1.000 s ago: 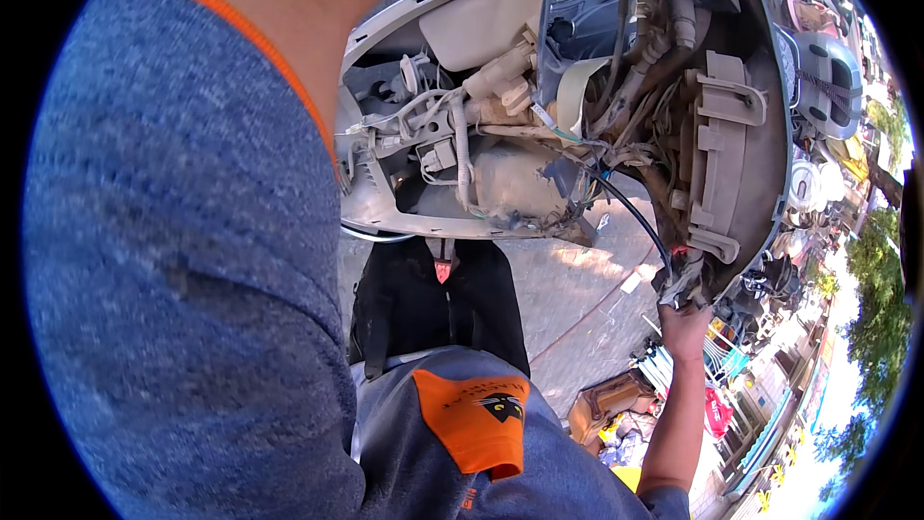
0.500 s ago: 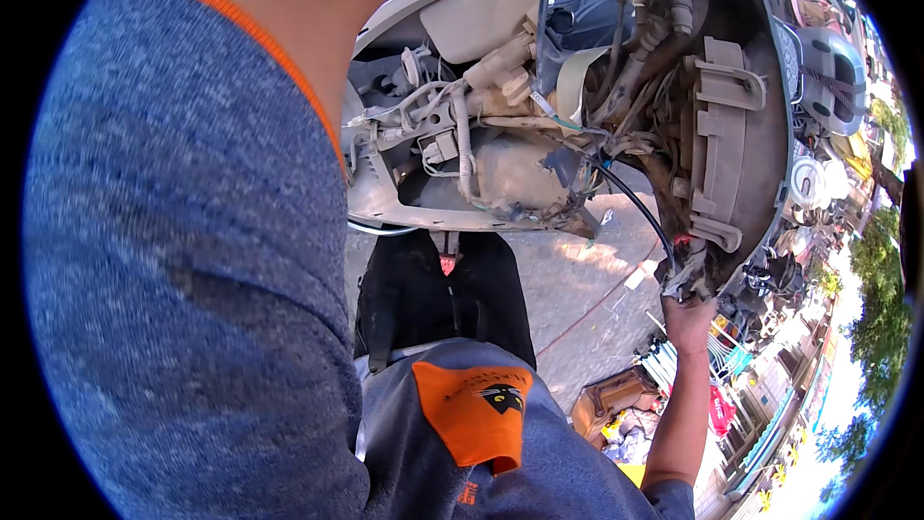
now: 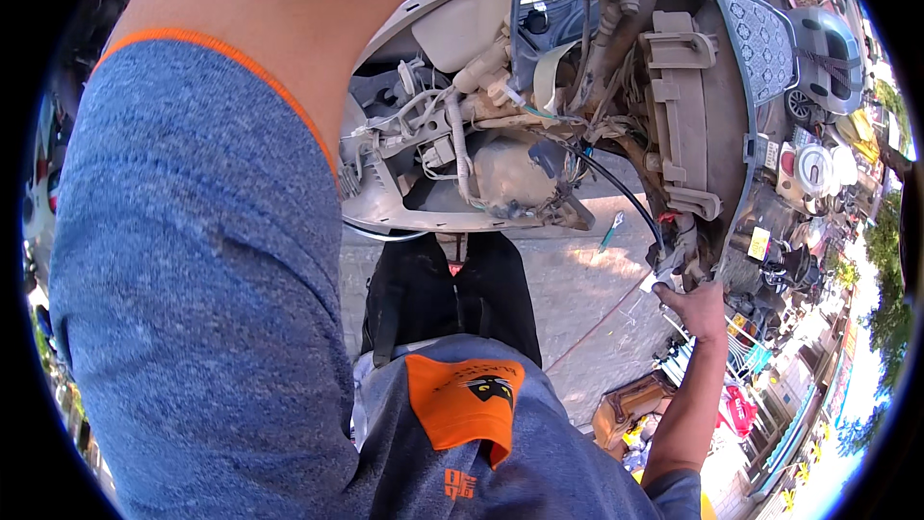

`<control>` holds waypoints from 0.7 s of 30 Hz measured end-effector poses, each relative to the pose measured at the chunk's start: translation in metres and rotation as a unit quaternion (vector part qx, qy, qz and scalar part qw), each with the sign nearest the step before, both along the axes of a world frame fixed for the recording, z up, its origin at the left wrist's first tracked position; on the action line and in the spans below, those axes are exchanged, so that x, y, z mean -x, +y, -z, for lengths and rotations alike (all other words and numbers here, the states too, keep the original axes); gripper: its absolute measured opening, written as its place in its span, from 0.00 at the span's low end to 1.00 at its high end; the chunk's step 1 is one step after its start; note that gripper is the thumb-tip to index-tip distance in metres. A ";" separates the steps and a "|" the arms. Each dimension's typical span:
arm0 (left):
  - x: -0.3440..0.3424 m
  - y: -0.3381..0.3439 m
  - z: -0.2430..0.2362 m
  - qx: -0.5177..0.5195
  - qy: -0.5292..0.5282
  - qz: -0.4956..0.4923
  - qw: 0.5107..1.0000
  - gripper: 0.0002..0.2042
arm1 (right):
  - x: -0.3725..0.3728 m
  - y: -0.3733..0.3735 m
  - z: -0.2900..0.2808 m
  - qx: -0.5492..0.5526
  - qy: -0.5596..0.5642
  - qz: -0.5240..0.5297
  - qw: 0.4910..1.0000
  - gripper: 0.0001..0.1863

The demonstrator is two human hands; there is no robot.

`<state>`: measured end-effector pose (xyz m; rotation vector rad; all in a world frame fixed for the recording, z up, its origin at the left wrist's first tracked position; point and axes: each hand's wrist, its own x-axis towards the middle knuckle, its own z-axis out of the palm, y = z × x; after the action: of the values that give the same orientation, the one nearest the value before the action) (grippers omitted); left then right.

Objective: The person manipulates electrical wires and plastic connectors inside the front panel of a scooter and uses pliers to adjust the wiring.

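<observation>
A stripped-down motor scooter (image 3: 515,173) stands in front of me, its dusty frame, wiring and inner plastic panels bare. On the right, my right hand (image 3: 700,312) is closed round a grey-white fitting (image 3: 668,273) at the near end of the front section; its kind is unclear. The thumb shows at the fitting's side, while the other fingers are mostly hidden. A black cable (image 3: 630,195) curves down to this spot, beside the ribbed front inner panel (image 3: 672,106). My left arm is raised across the left side and leaves the picture at the top, so my left hand is out of sight.
A slim green tool (image 3: 611,232) lies on the paved ground under the scooter. At lower right stands a brown box (image 3: 630,409) with bags beside it. A silver car (image 3: 826,58) and parked scooters line the right side.
The picture has shifted slightly, with the scooter sitting a little further left. My right hand has turned, so its thumb shows more against the fitting. The green tool on the ground shows more plainly.
</observation>
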<state>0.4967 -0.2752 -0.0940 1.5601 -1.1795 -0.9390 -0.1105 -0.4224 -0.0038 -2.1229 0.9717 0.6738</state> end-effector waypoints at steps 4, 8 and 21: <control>0.000 -0.010 -0.001 0.002 0.000 0.001 1.000 0.16 | 0.004 -0.005 0.006 0.015 -0.022 -0.035 0.999 0.48; -0.004 -0.012 -0.003 -0.035 -0.005 -0.009 0.999 0.17 | -0.002 -0.008 0.005 -0.022 -0.018 0.005 1.000 0.50; 0.000 -0.007 -0.006 -0.040 0.003 0.007 0.999 0.17 | 0.011 -0.007 0.015 -0.036 -0.070 0.063 0.995 0.49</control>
<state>0.4969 -0.2820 -0.0883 1.6133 -1.1624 -1.0101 -0.1217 -0.4290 -0.0185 -1.9981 0.9784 0.4834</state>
